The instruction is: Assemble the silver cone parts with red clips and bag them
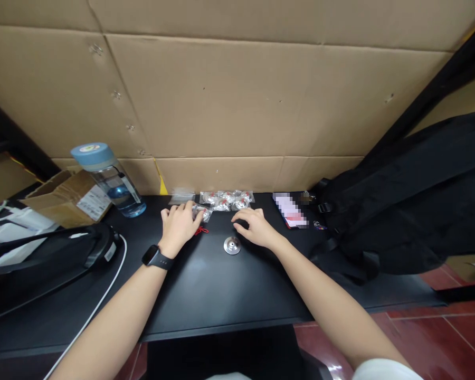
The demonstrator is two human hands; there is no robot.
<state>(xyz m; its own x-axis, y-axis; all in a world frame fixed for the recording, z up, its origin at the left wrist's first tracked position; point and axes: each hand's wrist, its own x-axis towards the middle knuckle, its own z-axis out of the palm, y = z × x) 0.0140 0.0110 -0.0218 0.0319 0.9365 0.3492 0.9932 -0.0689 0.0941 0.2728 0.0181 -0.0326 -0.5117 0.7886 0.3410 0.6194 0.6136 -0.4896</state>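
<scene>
My left hand [179,227], with a dark watch on its wrist, reaches palm down to the back of the table. Its fingers are apart, and its thumb touches or lies right beside a small clear plastic packet [203,212]. Part of this packet is hidden by the hand. A red string [201,230] lies just below the thumb. My right hand [254,227] hovers or rests right of centre, fingers loosely bent, a gap between thumb and forefinger, nothing visible in it. Below it, a round silver metal disc [232,245] with a raised centre lies on the black table.
Several packets [224,203] with shiny, red-marked contents and clear plastic bags [182,196] line the cardboard wall [229,105]. A bottle [122,192], box [69,195], black bag [63,253] and white cable [106,293] stand left. A phone [290,210] and black backpack [404,206] are right.
</scene>
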